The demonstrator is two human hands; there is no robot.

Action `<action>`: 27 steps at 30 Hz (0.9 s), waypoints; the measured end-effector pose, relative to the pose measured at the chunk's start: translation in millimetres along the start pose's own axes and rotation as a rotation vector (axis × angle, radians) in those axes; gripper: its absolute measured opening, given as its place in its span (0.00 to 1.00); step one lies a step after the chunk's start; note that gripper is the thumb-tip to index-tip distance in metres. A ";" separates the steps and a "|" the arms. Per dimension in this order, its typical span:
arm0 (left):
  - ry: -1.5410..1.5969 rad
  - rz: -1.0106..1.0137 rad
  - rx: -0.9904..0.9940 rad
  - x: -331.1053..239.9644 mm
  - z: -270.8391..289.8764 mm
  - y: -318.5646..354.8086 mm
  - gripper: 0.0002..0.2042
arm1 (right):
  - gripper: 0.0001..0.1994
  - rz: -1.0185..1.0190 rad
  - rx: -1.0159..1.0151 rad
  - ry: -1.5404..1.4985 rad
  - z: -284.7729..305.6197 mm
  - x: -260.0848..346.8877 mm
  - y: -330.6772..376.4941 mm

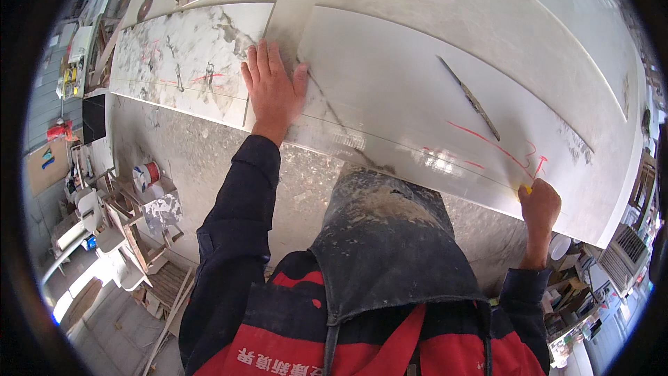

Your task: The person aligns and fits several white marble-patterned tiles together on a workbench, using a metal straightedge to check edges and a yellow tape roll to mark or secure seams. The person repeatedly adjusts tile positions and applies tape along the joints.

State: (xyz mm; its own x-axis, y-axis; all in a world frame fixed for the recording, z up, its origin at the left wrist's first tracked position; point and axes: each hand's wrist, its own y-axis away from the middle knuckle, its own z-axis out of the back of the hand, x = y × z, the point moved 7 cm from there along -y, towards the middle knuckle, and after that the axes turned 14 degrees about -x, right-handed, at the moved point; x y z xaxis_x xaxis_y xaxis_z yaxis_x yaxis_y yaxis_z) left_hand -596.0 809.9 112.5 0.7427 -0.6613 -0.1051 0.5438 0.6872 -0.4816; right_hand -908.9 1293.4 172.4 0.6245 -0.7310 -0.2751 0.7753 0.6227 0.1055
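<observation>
Left hand (273, 90) presses flat, fingers spread, on the slab (390, 90); right fingers (534, 198) clench a yellow marker (523, 189), which could slip and smear.

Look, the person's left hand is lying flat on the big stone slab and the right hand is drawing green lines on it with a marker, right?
Not quite. The head view shows the lines are red, not green. The left hand does lie flat on the stone slab, and the right hand holds a marker at its edge.
</observation>
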 end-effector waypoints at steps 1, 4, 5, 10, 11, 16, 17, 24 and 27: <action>-0.003 -0.005 0.001 -1.0 -0.6 -0.4 0.38 | 0.16 0.000 -0.005 0.003 0.2 -0.6 0.7; -0.068 -0.033 -0.026 -4.0 1.8 -0.4 0.37 | 0.16 -0.008 -0.001 -0.021 0.1 -5.1 2.4; -0.099 -0.044 -0.040 -9.1 3.0 0.8 0.37 | 0.16 -0.012 0.003 -0.034 0.5 -6.7 2.5; -0.219 -0.175 0.113 -95.9 -3.9 29.3 0.40 | 0.17 0.008 0.024 -0.123 6.1 -10.9 2.6; -0.113 -0.166 0.098 -125.3 1.9 37.5 0.39 | 0.17 0.033 0.014 -0.165 8.6 -11.9 1.4; 0.187 -0.139 0.099 -285.6 16.7 69.5 0.37 | 0.18 0.086 0.074 -0.453 12.6 -34.3 3.4; 0.210 -0.127 0.099 -313.9 18.5 75.4 0.37 | 0.19 0.115 0.076 -0.533 10.4 -39.9 3.6; 0.249 -0.148 0.091 -453.7 29.1 129.2 0.37 | 0.22 0.207 0.155 -1.068 1.8 -73.4 3.2; 0.216 -0.160 0.096 -482.2 29.4 136.3 0.38 | 0.22 0.199 0.238 -1.174 -18.2 -89.6 4.5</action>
State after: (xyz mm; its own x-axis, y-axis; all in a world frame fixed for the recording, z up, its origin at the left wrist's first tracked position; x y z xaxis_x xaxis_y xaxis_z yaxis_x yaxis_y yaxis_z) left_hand -868.5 1231.3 123.0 0.5497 -0.8053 -0.2221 0.6894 0.5874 -0.4239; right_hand -963.1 1366.9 180.1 0.3439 -0.5133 0.7863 0.5771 0.7761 0.2543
